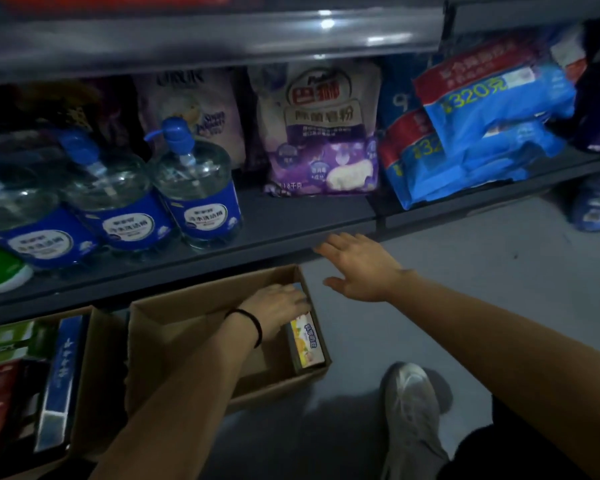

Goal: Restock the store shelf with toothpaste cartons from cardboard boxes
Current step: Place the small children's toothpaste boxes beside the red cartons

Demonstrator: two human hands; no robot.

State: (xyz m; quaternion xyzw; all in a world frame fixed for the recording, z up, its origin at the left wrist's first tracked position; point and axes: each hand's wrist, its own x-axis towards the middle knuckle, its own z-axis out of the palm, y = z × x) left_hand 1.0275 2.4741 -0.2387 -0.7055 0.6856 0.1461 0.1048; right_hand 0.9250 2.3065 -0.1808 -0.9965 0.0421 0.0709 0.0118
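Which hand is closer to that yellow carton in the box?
Left. The left hand is inside the cardboard box, touching the yellow carton. The right hand is spread open above, near the shelf edge.

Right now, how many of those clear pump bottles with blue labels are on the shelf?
3, side by side at the left: right bottle, middle bottle, left bottle cut by the frame edge. More may sit out of view.

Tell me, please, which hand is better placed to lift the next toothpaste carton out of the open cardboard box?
Probably the left hand: it is already down in the open cardboard box, fingers on the yellow carton. The right hand is spread open by the shelf edge, holding nothing.
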